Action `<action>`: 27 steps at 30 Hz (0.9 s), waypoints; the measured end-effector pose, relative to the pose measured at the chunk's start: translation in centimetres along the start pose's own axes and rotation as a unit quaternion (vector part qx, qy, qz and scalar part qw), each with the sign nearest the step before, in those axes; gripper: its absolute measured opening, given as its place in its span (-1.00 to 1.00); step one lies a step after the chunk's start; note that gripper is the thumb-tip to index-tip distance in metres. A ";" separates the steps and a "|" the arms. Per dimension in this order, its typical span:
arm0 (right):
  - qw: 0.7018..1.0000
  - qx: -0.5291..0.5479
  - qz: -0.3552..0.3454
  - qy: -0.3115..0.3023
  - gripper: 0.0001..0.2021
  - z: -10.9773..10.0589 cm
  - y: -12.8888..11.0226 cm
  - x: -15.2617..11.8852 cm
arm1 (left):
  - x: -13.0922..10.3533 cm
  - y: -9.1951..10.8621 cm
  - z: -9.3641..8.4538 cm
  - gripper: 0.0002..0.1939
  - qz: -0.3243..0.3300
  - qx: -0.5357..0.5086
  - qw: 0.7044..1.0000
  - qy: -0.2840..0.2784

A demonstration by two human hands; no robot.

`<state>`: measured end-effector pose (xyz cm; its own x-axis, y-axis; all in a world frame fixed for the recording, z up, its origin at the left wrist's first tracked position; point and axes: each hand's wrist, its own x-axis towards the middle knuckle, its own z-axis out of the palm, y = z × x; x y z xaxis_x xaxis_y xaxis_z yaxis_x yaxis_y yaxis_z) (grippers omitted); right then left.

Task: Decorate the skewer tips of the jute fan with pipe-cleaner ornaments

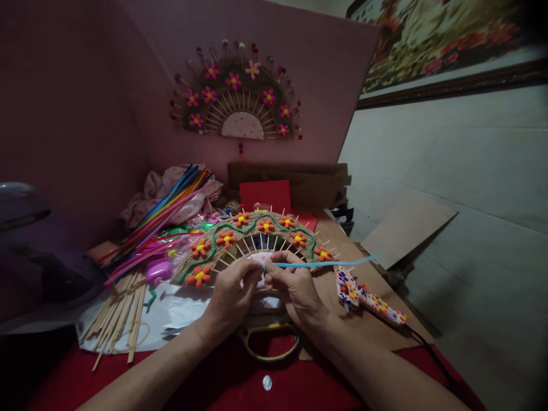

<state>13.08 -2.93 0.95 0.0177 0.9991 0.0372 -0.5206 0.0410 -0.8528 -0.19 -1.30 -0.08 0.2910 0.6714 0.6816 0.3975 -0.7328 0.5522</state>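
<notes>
Between the fingertips of both hands is a light blue pipe cleaner [329, 264], its long free end sticking out to the right. My left hand [235, 291] pinches it at the left end, where it looks bent or curled. My right hand [295, 285] grips it right beside, fingertips nearly touching the left ones. Just behind the hands stands a half-round twine fan [252, 225] with wooden sticks, orange flowers and a wavy green pipe cleaner trim. The hands hide part of its dotted centre. Below them lie scissors, of which the handle loop [272, 342] shows.
Left are wooden sticks [122, 311], a bundle of coloured pipe cleaners [171, 200] and a purple roll [158, 271]. A flower-patterned glue gun [370, 299] with a cord lies right on cardboard [398, 337]. A finished fan [240, 97] hangs on the board behind.
</notes>
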 end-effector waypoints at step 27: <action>0.999 -0.035 0.004 0.032 -0.77 -0.2 -0.4 0.2 | 0.6 0.7 -0.4 -0.79 -0.235 -0.242 0.937 -0.094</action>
<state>13.47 -2.73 1.18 0.0704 0.9975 -0.0011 -0.4600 0.0315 -0.8874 -0.04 -1.49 0.91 0.3494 0.9067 0.2364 0.0930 -0.2846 0.9541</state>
